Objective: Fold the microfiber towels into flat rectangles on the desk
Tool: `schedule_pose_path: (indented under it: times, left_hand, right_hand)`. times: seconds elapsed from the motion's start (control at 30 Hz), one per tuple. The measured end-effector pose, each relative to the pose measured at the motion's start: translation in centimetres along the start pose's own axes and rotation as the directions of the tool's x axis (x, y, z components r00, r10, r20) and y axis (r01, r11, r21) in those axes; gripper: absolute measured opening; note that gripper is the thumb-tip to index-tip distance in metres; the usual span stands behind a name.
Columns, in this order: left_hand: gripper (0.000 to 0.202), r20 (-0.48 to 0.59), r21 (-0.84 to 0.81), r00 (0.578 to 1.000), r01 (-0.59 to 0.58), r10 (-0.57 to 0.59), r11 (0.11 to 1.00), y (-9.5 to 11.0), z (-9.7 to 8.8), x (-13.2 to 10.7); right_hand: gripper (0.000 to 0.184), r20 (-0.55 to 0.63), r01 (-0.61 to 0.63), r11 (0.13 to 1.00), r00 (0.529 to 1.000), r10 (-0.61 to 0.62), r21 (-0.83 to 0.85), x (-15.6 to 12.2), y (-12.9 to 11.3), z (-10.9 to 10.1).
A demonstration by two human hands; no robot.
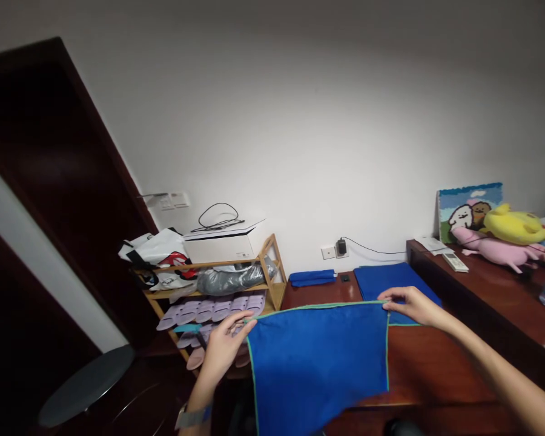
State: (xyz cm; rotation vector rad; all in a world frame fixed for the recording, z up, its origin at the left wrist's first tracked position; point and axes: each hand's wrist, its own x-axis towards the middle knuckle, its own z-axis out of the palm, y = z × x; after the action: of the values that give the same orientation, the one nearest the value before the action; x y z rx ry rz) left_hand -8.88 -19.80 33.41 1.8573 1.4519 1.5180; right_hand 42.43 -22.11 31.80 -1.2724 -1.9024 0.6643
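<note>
A blue cloth with green edging hangs stretched between my two hands, over the front of the brown wooden table. My left hand pinches its upper left corner. At the upper right corner, my right hand grips the cloth between thumb and fingers. Behind it, a flat stack of blue cloth lies on the table near the wall, partly covered by my right hand and the held cloth. Further left on the table is a folded blue cloth.
Left of the table stands a wooden rack with lilac slippers, bagged items and a white box. A dark round stool is at lower left. Plush toys and a remote control lie on the raised ledge at right.
</note>
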Motion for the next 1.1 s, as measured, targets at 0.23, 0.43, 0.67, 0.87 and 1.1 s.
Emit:
schedule_pose_path:
  times: [0.23, 0.43, 0.67, 0.87, 1.1]
  left_hand:
    - [0.057, 0.057, -0.039, 0.998, 0.039, -0.036, 0.999, 0.4, 0.3, -0.2]
    - [0.059, 0.063, -0.075, 0.996, 0.061, -0.056, 0.995, 1.4, -0.3, -0.4]
    - [0.053, 0.005, -0.221, 0.982, 0.185, -0.189, 0.957, 1.5, -0.1, -0.8]
    - [0.042, 0.055, -0.135, 0.985, 0.172, -0.166, 0.976, -4.0, 4.4, 2.9]
    - [0.041, 0.149, 0.11, 0.983, 0.088, -0.104, 0.99, -14.9, 16.6, 8.7]
  right_hand:
    - [0.048, -0.165, -0.067, 0.997, 0.984, 0.073, 0.042, -3.5, -1.3, -1.1]
    - [0.052, -0.233, -0.09, 0.992, 0.967, 0.108, 0.088, -5.8, -3.5, -2.8]
    - [0.048, -0.464, -0.105, 0.981, 0.869, 0.171, 0.165, -7.1, -2.5, -3.0]
    - [0.051, -0.382, -0.154, 0.952, 0.89, 0.25, 0.263, -2.4, 3.5, 0.8]
    - [0.055, -0.304, -0.334, 0.937, 0.886, 0.349, 0.102, 9.6, 16.8, 9.0]
